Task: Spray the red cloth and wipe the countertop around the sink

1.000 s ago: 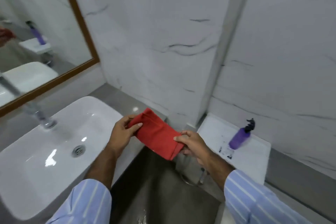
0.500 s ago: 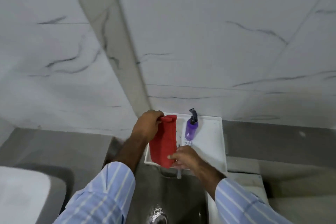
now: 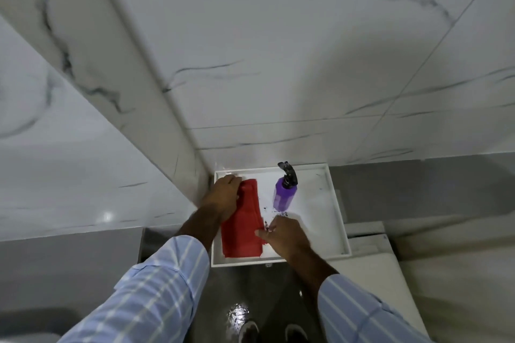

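Marble wall [image 3: 278, 50] fills most of the view, and the grey floor [image 3: 245, 301] is below it. Against the wall stands a white tray [image 3: 338, 220]. The red cloth [image 3: 242, 228] lies folded flat in the left part of the tray, long side going from near to far. The left hand [image 3: 224, 198] rests on the far end of the cloth, fingers bent down over its edge; I cannot tell if it pinches or only presses. The right hand [image 3: 284, 237] touches the near right edge with the fingertips lightly together, not closed around anything. The purple bottle [image 3: 284, 192] stands just right of the cloth, free, with the black spray head on top.

I judge the cloth soft and light; it will fold and slip, so better to take it by the whole folded end. The bottle looks light and smooth; hold it by the body, finger on the trigger.

Half a second ago the cloth was held up between both hands over the tray edge; now it is laid down inside. One second ago the view was on the sink, which is now out of view.
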A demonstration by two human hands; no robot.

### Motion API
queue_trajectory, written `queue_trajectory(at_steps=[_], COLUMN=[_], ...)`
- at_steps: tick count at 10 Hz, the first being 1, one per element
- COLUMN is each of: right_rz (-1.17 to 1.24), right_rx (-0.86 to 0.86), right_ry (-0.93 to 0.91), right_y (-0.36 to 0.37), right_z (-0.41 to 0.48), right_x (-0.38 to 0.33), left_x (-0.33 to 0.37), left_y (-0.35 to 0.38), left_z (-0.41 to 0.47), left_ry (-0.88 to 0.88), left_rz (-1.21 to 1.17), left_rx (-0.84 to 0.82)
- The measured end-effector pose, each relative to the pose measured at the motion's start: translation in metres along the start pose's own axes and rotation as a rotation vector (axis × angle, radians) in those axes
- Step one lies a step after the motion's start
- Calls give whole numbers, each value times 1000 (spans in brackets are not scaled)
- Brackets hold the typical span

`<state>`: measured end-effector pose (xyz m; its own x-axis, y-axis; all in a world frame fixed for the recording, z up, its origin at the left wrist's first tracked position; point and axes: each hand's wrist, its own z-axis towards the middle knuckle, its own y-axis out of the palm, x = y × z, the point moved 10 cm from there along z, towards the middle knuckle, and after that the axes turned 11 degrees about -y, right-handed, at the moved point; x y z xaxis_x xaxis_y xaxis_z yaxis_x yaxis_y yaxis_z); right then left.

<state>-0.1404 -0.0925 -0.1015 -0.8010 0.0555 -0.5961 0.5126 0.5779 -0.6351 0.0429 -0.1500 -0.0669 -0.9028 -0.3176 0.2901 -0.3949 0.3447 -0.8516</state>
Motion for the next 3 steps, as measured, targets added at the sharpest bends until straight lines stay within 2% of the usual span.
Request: queue_trajectory(at_steps=[1, 2, 3], right_rz=[-322, -589, -669], right_rx=[123, 310, 469], right_ry=[11, -69, -277], right_y=[-42, -108, -169], right_z=[-24, -44, -56], right_x=[21, 22, -11], left_x=[-2, 11, 30], left_y=[-8, -48, -95], left_z=[-16, -42, -72], left_ry=[-9, 38, 111], left_rz=[-22, -67, -28], left_rx=[61, 221, 371])
